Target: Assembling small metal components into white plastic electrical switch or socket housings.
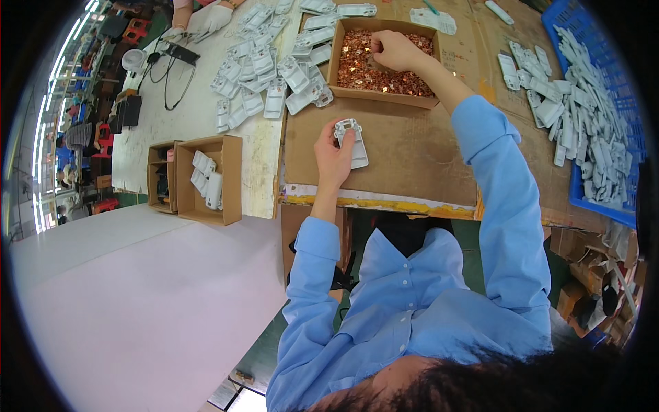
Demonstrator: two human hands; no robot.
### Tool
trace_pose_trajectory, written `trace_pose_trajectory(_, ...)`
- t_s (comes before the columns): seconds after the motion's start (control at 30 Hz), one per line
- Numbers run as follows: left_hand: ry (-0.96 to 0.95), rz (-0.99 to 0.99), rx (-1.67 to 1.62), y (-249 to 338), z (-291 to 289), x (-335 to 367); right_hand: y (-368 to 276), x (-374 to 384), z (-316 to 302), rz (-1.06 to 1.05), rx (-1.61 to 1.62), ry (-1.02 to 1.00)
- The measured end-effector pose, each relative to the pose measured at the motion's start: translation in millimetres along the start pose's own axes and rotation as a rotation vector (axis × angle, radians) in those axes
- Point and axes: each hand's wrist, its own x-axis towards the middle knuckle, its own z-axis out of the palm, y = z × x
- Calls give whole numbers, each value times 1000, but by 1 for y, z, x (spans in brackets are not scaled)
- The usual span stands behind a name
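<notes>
White casing: while I'm running this remotely, the white casing (360, 152) is sitting over the tabletop (425, 154), nr its front edge, just this side of the open carton (384, 97); touching or raised, I'm not managing to tell.
L grip: the L grip (332, 155) is holding the casing by its L side, thumb lying on the upper face; fingers underneath are mostly hiding.
R grip: the R grip (397, 53) is resting inside the carton, fingers curling in narrow; can't tell if it's pinching anything.
Copper bits: small copper bits (367, 79) are lying loose & overlapping, covering the carton's floor.
Picking tip: IMO I'd be taking bits w/ fingertips only, shaking extras off over the carton.
Holding tip: I'd be keeping the casing level, thumb off its recesses, pressure light.
L side: a casing pile (261, 62) is spreading nr the carton.
R side: a blue crate (596, 211) is carrying more white parts (597, 141).
</notes>
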Motion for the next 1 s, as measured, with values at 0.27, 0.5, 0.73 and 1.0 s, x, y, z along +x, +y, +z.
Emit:
trace_pose_trajectory(0.27, -12, 12, -12, -1, 1, 1, -17, -42, -36, -20, 384, 26)
trace_pose_trajectory(0.5, -16, 51, 25, -6, -6, 5, -54, -177, -75, -5, 831, 9)
trace_pose_trajectory(0.73, -166, -130, -147, 26, 77, -58, -68, -326, -68, 252, 1027, 161)
trace_pose_trajectory(1.0, -629, -584, -350, 57, 149, -179, -66, -441, -40, 324, 1255, 560)
